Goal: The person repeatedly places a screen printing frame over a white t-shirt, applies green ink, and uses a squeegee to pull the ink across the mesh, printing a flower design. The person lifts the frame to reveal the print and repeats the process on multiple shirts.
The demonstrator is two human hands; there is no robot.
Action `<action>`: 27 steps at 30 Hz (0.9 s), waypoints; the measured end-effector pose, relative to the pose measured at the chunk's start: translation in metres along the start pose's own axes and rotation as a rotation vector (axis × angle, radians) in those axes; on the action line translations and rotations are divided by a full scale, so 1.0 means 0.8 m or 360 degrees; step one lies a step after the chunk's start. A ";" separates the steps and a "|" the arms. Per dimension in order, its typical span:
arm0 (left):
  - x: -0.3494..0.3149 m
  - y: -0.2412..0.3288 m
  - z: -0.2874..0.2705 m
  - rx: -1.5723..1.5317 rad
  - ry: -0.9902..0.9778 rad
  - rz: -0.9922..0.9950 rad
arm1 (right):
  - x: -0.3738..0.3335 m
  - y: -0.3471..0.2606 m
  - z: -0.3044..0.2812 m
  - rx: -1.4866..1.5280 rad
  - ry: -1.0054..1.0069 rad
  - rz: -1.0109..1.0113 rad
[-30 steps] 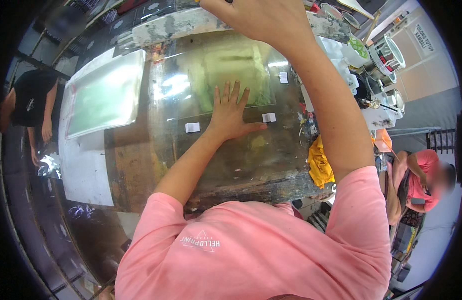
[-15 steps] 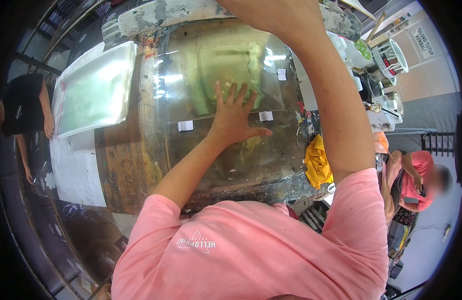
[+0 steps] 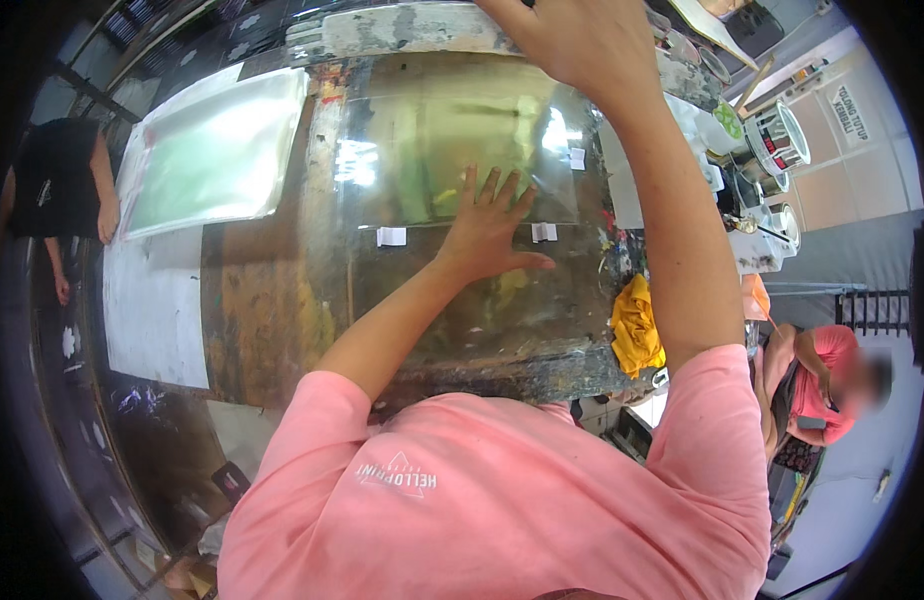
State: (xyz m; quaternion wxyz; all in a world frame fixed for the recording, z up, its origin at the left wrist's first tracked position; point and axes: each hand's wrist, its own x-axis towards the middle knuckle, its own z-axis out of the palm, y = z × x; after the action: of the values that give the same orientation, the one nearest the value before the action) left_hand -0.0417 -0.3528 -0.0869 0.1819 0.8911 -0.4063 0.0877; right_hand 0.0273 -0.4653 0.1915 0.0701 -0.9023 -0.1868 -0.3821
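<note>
My left hand (image 3: 490,232) lies flat with its fingers spread, pressing on the near edge of a clear plastic sheet (image 3: 407,190). Under and around that sheet is a shiny, stained work board (image 3: 432,320). Small white paper tabs sit by the sheet's edges: one left of my hand (image 3: 392,236), one right of it (image 3: 544,232) and another by the right edge (image 3: 577,159). My right hand (image 3: 587,45) is raised at the far side, above the wooden frame or bar (image 3: 412,28); its fingertips run out of the picture, so its grip is hidden.
A stack of clear plastic sheets (image 3: 217,150) lies on the left over white paper (image 3: 157,310). A yellow cloth (image 3: 637,330) sits at the right edge, below pots (image 3: 777,140) and containers. One person (image 3: 57,185) stands at left; another (image 3: 822,375) sits at right.
The whole view has shifted a little. My left hand stays spread on the sheet, which seems to lie flatter on its left side. The right hand remains raised at the far side.
</note>
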 end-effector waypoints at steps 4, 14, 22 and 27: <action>-0.007 0.000 -0.015 -0.0075 0.0135 -0.0053 | -0.002 -0.001 -0.001 0.0006 -0.0023 0.0024; -0.063 -0.087 -0.240 -0.1886 0.1031 -0.0867 | -0.083 -0.031 0.008 0.0021 0.0011 0.0023; -0.096 -0.073 -0.208 -0.1728 0.0703 -0.0930 | -0.145 -0.042 0.024 -0.0035 -0.0326 -0.0033; -0.136 -0.073 -0.139 -0.0834 0.0322 -0.1231 | -0.208 -0.010 0.053 0.0453 -0.0970 -0.0011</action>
State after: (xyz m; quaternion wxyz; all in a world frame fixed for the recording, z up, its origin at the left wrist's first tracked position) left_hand -0.0694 -0.1982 -0.0324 0.4585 0.8880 -0.0335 -0.0055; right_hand -0.0540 -0.4940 0.0430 0.1349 -0.9556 -0.2536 -0.0649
